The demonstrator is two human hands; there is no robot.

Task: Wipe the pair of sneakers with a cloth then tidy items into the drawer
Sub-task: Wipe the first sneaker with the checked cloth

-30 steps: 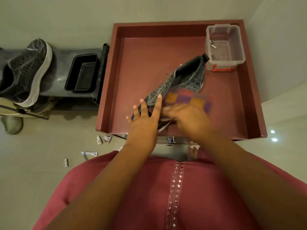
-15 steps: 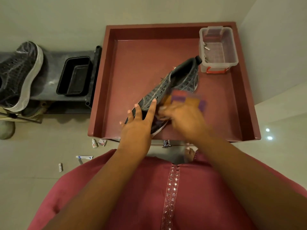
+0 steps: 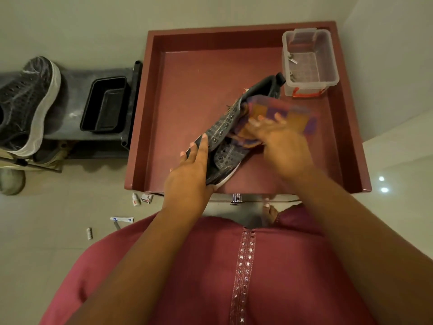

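Note:
A grey patterned sneaker (image 3: 225, 134) lies tilted over the open maroon drawer (image 3: 187, 73), its heel toward the back right. My left hand (image 3: 189, 174) grips the sneaker's toe end, fingers laid along its sole. My right hand (image 3: 278, 141) holds a checked orange and purple cloth (image 3: 288, 113) pressed against the sneaker's upper; hand and cloth are blurred. The second sneaker (image 3: 25, 104), dark with a white sole, rests on a grey shelf (image 3: 75, 90) at the far left.
A clear plastic box (image 3: 309, 64) with small metal bits stands in the drawer's back right corner. A black tub (image 3: 105, 105) sits on the shelf. On the floor lie a small bottle (image 3: 135, 199), a little box (image 3: 147, 198), a tube (image 3: 121, 219) and a small roll (image 3: 89, 233).
My right hand has slid the cloth up the sneaker from its middle toward the heel. My left hand keeps its hold on the toe end.

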